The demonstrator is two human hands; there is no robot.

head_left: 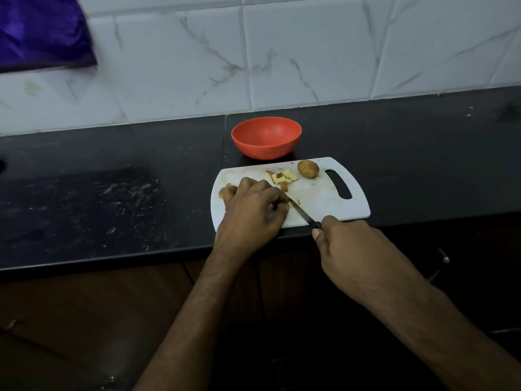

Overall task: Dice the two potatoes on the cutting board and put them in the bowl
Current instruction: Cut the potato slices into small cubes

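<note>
We observe a white cutting board point(324, 198) lying at the front edge of the dark counter point(112, 198), its handle slot toward the right. Our left hand point(251, 213) rests palm down on the left part of the board, fingers curled over a piece of potato point(225, 191) of which only a brown edge shows past the fingertips (we cannot tell how large the covered piece is). Our right hand point(346, 244) is closed around the handle of a knife point(303, 213); the handle itself is hidden in the grip. The dark blade runs up and to the left across the board, and its tip meets the potato just beside the left thumb. A small heap of cut pieces point(282, 177), pale with brown skin, lies on the board just beyond the left hand. One whole potato point(308, 169), unpeeled, sits near the far edge of the board, close to the handle slot. The red bowl point(266, 138) stands on the counter just behind the board, apart from both hands, and we see no potato in it. Behind the counter rises a white marbled tile wall point(310, 52), with purple fabric point(42, 32) hanging at upper left.
</note>
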